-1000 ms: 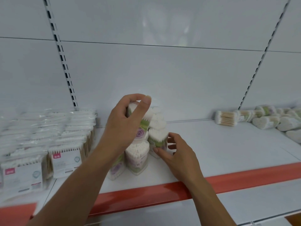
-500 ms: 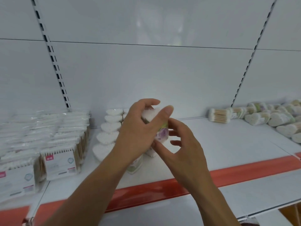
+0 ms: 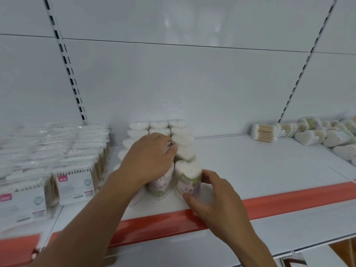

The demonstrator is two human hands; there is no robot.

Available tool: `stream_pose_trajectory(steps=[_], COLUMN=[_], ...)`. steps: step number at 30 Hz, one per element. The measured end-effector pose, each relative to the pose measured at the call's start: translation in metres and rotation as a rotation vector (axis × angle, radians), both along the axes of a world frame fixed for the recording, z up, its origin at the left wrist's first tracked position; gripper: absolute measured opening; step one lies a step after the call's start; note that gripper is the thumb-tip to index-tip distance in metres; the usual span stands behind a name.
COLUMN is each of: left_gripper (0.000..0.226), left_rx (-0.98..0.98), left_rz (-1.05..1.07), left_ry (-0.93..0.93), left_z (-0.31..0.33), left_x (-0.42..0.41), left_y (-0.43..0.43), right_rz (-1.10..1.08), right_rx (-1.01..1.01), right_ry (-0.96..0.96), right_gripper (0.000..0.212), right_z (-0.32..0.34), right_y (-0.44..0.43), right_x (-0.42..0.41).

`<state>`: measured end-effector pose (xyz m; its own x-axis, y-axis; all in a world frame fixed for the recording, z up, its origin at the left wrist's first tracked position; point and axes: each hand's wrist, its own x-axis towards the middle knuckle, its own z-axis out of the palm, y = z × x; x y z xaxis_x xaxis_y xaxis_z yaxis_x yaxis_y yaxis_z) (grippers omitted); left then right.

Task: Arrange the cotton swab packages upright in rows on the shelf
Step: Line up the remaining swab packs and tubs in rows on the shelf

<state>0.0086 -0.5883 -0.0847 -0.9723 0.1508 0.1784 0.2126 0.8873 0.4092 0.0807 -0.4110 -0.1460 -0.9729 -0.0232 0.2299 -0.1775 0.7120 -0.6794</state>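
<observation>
Heart-shaped cotton swab packages [image 3: 178,130] stand upright in three rows near the middle of the white shelf [image 3: 250,170]. The front package of the right row [image 3: 187,176] stands upright with a green and purple label. My right hand [image 3: 215,195] grips it from the right side, thumb at its front and fingers behind it. My left hand [image 3: 148,160] rests palm-down on top of the middle row, fingers curved over the package tops and hiding several of them.
Flat bagged swab packs [image 3: 73,182] fill the shelf's left side. A heap of swab packages [image 3: 316,133] lies on its side at the far right. A red strip [image 3: 289,199] runs along the shelf's front edge. Bare shelf lies between the rows and the heap.
The package I held in the air with both hands now stands at the front of the right row. My left hand has let go and come down onto the middle row.
</observation>
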Motion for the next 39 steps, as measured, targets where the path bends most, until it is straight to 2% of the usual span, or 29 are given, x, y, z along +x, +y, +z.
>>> stream_pose_trajectory(steps=[14, 20, 23, 27, 31, 35, 39], left_gripper=[0.058, 0.062, 0.064, 0.068, 0.085, 0.063, 0.06], left_rx=[-0.084, -0.143, -0.151, -0.13, -0.105, -0.1, -0.093], left_rz=[-0.002, 0.008, 0.033, 0.036, 0.02, -0.018, -0.045], left_ry=[-0.005, -0.01, 0.009, 0.062, 0.085, 0.161, 0.183], left_z=[-0.001, -0.001, 0.004, 0.018, 0.029, 0.031, 0.025], left_x=[0.001, -0.002, -0.003, -0.002, -0.001, -0.005, -0.015], left_y=[-0.001, -0.003, 0.0, 0.017, 0.051, 0.099, 0.153], right_rz=[-0.043, 0.099, 0.007, -0.249, -0.358, -0.276, -0.189], right_rx=[0.122, 0.079, 0.142, 0.145, 0.34, 0.503, 0.659], right_ry=[0.084, -0.066, -0.032, 0.088, 0.066, 0.04, 0.053], right_gripper=[0.048, 0.086, 0.079, 0.067, 0.065, 0.067, 0.058], right_z=[-0.008, 0.008, 0.032, 0.052, 0.047, 0.04, 0.028], right_y=[-0.009, 0.012, 0.045, 0.108, 0.169, 0.211, 0.236], right_x=[-0.009, -0.007, -0.026, -0.089, -0.146, -0.179, -0.196])
